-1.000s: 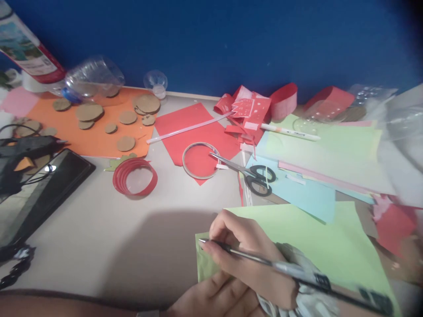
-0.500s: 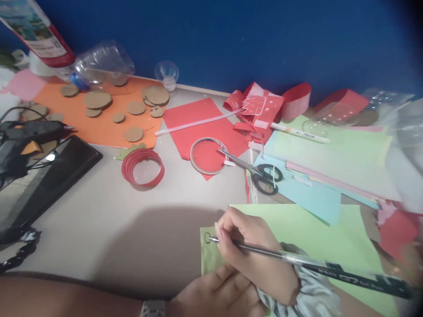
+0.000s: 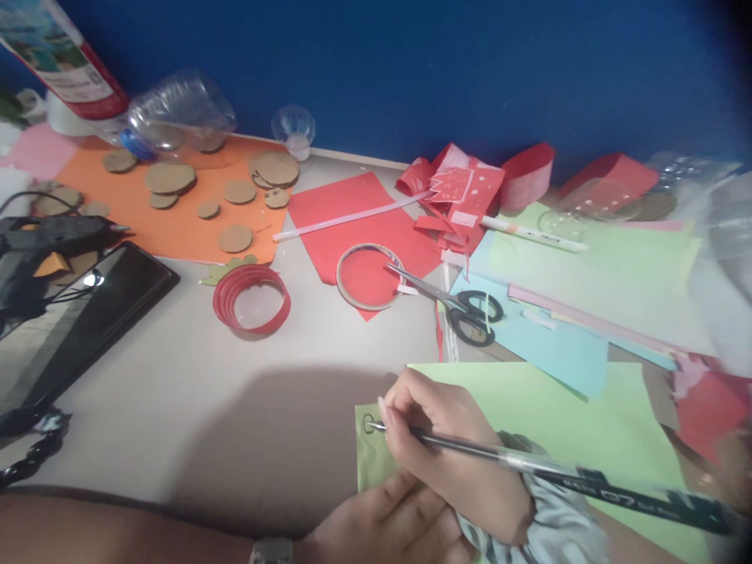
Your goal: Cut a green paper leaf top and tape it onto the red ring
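Note:
My right hand (image 3: pixel 452 454) is closed round a pen (image 3: pixel 529 464), whose tip touches the near left corner of a light green paper sheet (image 3: pixel 558 423). A small drawn loop shows at that corner. My left hand (image 3: pixel 388 525) lies flat with fingers stretched out, pressing on the sheet's lower left edge just below the right hand. A grey scrunchie sits on my right wrist and a watch band on the left.
Black-handled scissors (image 3: pixel 464 309) lie beyond the green sheet, next to a ring (image 3: pixel 367 276) on red paper. A red ring (image 3: pixel 252 300), cardboard discs on orange paper (image 3: pixel 176 227), a glue gun (image 3: pixel 52 235), a dark tablet (image 3: pixel 76 321), plastic bottles and stacked coloured sheets (image 3: pixel 587 290) surround the work area.
The pen tip has drawn a small loop at the sheet's corner. The view shifted slightly; both hands stay in place.

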